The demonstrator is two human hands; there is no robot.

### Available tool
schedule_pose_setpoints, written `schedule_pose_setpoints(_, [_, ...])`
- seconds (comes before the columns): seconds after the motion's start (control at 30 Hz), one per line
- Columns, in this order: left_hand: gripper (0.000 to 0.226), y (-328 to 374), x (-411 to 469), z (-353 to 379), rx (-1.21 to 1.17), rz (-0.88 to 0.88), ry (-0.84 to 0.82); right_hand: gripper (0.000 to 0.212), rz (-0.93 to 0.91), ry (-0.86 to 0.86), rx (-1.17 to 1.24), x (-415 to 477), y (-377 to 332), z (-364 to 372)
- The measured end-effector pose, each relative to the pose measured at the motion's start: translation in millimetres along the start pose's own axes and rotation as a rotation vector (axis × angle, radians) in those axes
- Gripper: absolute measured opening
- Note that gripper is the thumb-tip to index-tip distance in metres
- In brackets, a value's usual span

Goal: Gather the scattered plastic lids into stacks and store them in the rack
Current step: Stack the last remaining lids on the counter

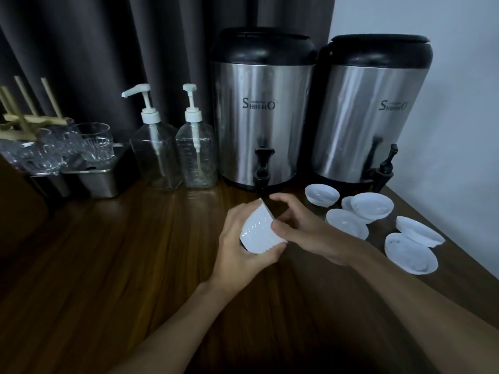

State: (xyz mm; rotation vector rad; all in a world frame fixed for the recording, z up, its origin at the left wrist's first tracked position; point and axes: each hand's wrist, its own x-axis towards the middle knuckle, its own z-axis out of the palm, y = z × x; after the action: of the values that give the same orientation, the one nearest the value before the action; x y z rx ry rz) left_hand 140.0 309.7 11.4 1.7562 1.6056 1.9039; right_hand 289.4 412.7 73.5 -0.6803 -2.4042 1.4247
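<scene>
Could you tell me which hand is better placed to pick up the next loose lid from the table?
The right hand, I think. The loose lids lie just to its right, and it only pinches the rim of the stack of lids, which the left hand grips around the body.

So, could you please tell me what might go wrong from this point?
1. The stack of lids lies tilted in the left hand, steadied by the right hand; it may slide apart.
2. The loose lid nearest the table edge could be swept off by the right forearm.
3. The dispenser tap sits just behind both hands and might get bumped.
</scene>
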Motion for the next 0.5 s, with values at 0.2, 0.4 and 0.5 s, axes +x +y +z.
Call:
schedule_pose_setpoints(0.2, [0.071,32.1,18.6,-42.5,-0.155,-0.085,0.268,0.051,-0.133,-0.152,0.171,10.0,-37.7,10.0])
schedule_pose_setpoints(0.4, [0.064,62.4,21.4,-112.3,-0.393,-0.222,0.454,0.069,-0.374,-0.173,-0.016,43.2,-99.5,57.8])
schedule_pose_setpoints(0.5, [0.068,78.9,19.7,-153.0,-0.407,-0.214,0.534,0.067,-0.572,-0.007,-0.133,65.4,-130.5,107.6])
